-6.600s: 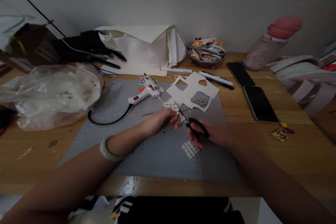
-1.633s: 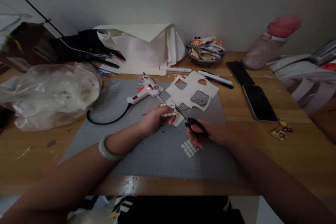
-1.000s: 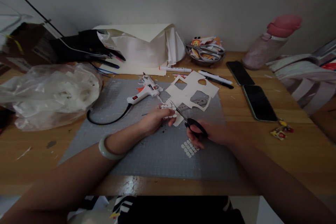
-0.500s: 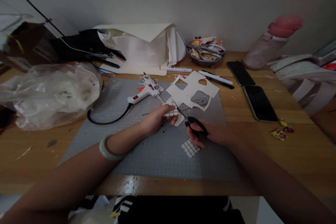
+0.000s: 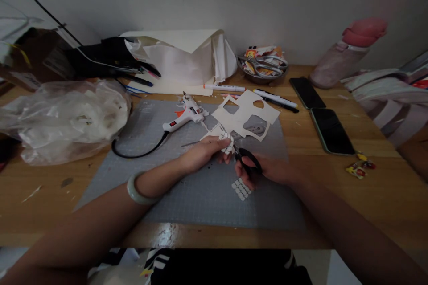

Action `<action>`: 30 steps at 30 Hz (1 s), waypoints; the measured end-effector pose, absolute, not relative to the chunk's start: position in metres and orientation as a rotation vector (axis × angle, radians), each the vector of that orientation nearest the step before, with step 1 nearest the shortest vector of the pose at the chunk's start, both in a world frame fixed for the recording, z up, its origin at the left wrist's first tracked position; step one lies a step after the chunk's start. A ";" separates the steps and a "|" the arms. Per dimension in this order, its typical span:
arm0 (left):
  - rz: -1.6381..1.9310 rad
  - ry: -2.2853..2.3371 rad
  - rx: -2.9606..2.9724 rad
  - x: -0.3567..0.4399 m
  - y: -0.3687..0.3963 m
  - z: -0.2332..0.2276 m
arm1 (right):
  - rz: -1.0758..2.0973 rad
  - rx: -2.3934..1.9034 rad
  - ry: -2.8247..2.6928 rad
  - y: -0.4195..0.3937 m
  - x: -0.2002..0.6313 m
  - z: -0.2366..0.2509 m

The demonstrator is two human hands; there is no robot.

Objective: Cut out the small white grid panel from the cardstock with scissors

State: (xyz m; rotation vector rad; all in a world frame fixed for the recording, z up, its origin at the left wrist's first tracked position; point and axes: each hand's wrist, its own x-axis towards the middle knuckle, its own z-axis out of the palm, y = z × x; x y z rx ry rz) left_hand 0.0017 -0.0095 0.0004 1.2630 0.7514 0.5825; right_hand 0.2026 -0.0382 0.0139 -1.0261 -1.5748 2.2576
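left hand (image 5: 203, 153): fingers pinch small white sheet of cut shapes (image 5: 226, 141) above grey cutting mat (image 5: 187, 187) | right hand (image 5: 264, 171): fingers curled through black scissors (image 5: 245, 160) handles, blades at the sheet | glue gun (image 5: 185, 118): just behind

A white glue gun (image 5: 185, 117) lies at eleven o'clock on the grey cutting mat (image 5: 174, 187); two dark phones (image 5: 320, 113) lie at two o'clock on the bench (image 5: 384, 196).
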 end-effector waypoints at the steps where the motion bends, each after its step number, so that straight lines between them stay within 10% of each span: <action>1: 0.565 0.765 1.285 0.002 -0.010 0.000 | 2.268 -1.011 -1.571 -0.038 0.203 0.014; 30: 0.482 0.859 1.467 0.003 -0.011 0.001 | 2.218 -0.947 -1.660 -0.038 0.202 0.014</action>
